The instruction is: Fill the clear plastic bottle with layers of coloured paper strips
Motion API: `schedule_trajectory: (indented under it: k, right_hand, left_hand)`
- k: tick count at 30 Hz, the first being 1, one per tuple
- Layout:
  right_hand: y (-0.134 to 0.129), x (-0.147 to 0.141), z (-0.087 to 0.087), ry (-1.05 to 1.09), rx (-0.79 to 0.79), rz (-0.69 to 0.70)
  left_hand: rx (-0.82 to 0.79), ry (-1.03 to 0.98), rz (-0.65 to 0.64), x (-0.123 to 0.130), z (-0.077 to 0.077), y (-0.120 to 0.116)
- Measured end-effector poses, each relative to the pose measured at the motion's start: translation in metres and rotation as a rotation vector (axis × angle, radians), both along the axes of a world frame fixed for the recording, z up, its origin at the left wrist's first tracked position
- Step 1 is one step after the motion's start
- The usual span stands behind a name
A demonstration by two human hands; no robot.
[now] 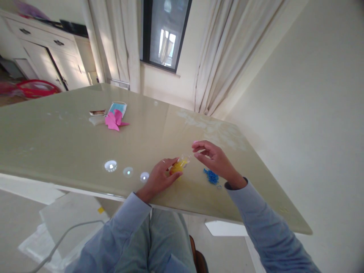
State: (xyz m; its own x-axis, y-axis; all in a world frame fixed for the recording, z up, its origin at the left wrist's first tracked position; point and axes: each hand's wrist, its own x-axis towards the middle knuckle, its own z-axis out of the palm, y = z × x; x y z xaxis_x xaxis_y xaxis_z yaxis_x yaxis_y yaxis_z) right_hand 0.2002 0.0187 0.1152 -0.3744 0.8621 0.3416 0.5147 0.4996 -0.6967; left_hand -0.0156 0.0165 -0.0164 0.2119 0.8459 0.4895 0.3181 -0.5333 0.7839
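A small clear bag with yellow pieces (179, 166) is gripped between the thumb and fingers of my left hand (161, 176), just above the table near its front edge. The bag's clear end points toward my right hand (214, 159). That hand is raised to the right of the bag, apart from it, its thumb and fingers parted and nothing visible between them. Below it, a small heap of blue pieces (212, 176) lies on the table (136, 144).
Farther left on the table are pink folded paper (114, 120), a blue face mask (118, 109), a small printed packet (97, 112) and a whitish item (96, 120). A wall (307, 125) rises beyond the table's right edge.
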Motion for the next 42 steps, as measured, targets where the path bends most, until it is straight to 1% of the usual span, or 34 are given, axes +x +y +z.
schedule_trajectory:
  k: [2, 3, 6, 9, 11, 14, 19, 21, 23, 25, 27, 29, 30, 32, 35, 38, 42]
  right_hand:
    - [-0.004, 0.001, -0.012, -0.047, 0.053, -0.079]
    - [-0.007, 0.001, -0.020, -0.112, 0.045, -0.078]
    - [-0.018, -0.006, -0.044, -0.346, -0.059, 0.038]
    - [-0.026, -0.021, -0.064, -0.544, -0.107, 0.084]
    - [-0.027, -0.031, -0.072, -0.633, -0.117, 0.077]
    - [-0.025, -0.038, -0.079, -0.700, -0.119, 0.050]
    - [-0.022, -0.033, -0.088, -0.781, -0.027, 0.077]
    - [-0.021, -0.028, -0.087, -0.723, -0.021, 0.040]
    - [-0.018, -0.022, -0.079, -0.586, -0.049, -0.065]
    - [-0.014, -0.016, -0.065, -0.388, -0.055, -0.168]
    - [-0.011, -0.009, -0.048, -0.173, -0.006, -0.237]
    - [-0.010, -0.005, -0.032, -0.014, 0.031, -0.263]
    - [-0.010, -0.004, -0.025, 0.025, 0.050, -0.254]
    - [-0.010, -0.005, -0.013, -0.009, 0.121, -0.201]
    - [-0.010, -0.011, -0.006, -0.211, 0.250, -0.090]
    - [-0.006, -0.017, -0.008, -0.334, 0.282, -0.014]
    - [-0.002, -0.019, -0.012, -0.319, 0.269, -0.002]
  left_hand:
    - [-0.011, -0.028, 0.057, 0.000, 0.000, 0.001]
    - [-0.017, -0.039, 0.084, 0.001, 0.000, 0.001]
    - [-0.024, -0.045, 0.134, 0.001, 0.001, 0.000]
    - [-0.026, -0.033, 0.141, 0.001, 0.002, 0.000]
    - [-0.032, -0.026, 0.146, 0.001, 0.001, 0.000]
    - [-0.039, -0.015, 0.152, 0.001, 0.000, 0.001]
    - [-0.036, -0.001, 0.147, 0.001, -0.001, 0.001]
    - [-0.015, -0.005, 0.146, 0.000, -0.001, 0.001]
    - [0.014, -0.005, 0.138, 0.000, -0.001, 0.002]
    - [0.042, 0.008, 0.129, 0.000, -0.001, 0.002]
    - [0.069, 0.027, 0.132, 0.000, 0.000, 0.002]
    - [0.098, 0.043, 0.141, 0.000, 0.001, 0.002]
    - [0.112, 0.050, 0.140, 0.000, 0.001, 0.001]
    - [0.132, 0.065, 0.131, 0.000, 0.003, 0.000]
    - [0.142, 0.074, 0.117, 0.000, 0.004, 0.000]
    - [0.134, 0.069, 0.112, 0.000, 0.004, 0.000]
    - [0.133, 0.062, 0.111, -0.001, 0.003, 0.000]
